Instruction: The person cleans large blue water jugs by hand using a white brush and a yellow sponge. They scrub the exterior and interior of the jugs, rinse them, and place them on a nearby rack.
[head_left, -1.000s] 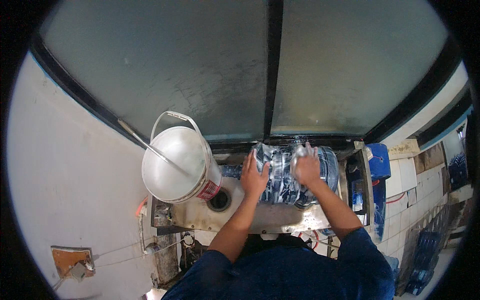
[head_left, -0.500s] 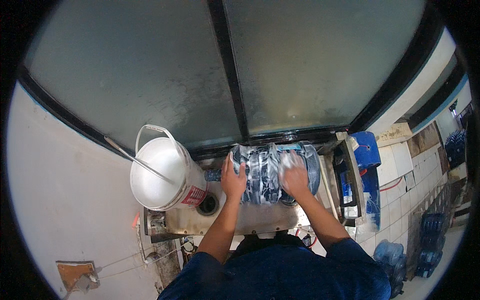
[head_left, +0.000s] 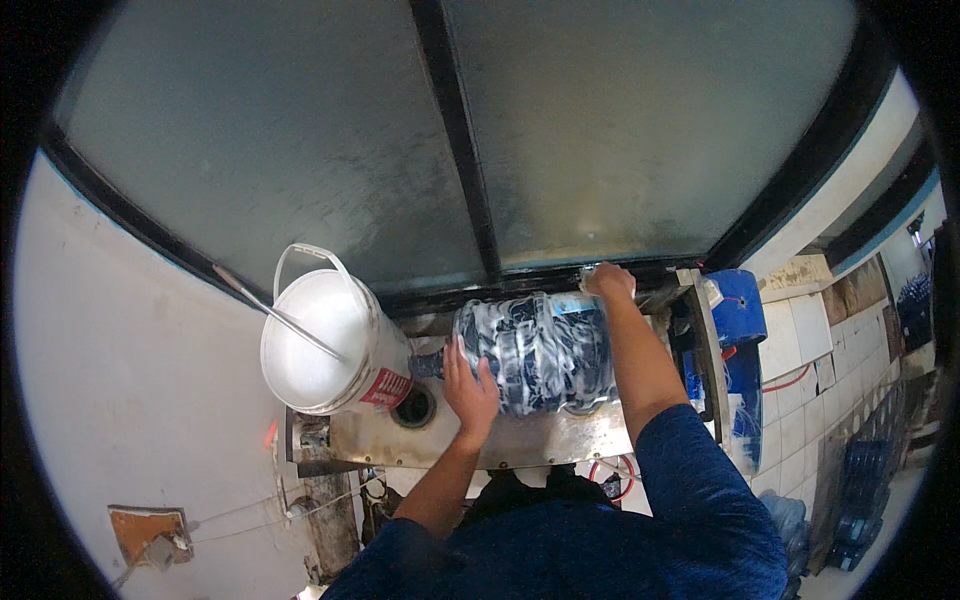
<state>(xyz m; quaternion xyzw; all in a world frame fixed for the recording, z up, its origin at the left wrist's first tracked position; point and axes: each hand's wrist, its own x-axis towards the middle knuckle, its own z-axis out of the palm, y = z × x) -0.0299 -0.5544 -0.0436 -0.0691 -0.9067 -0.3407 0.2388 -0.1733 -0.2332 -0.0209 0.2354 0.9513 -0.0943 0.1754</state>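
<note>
The large blue water jug is lying soapy on the steel bench — likely slippery, bulky. The left hand is pressing open-palmed near its neck; the right hand is gripping its far end — the surest holds.

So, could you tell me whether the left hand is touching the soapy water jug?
Touching. The head view shows the left hand lying flat with its fingers spread on the foam-covered jug near its neck end.
</note>
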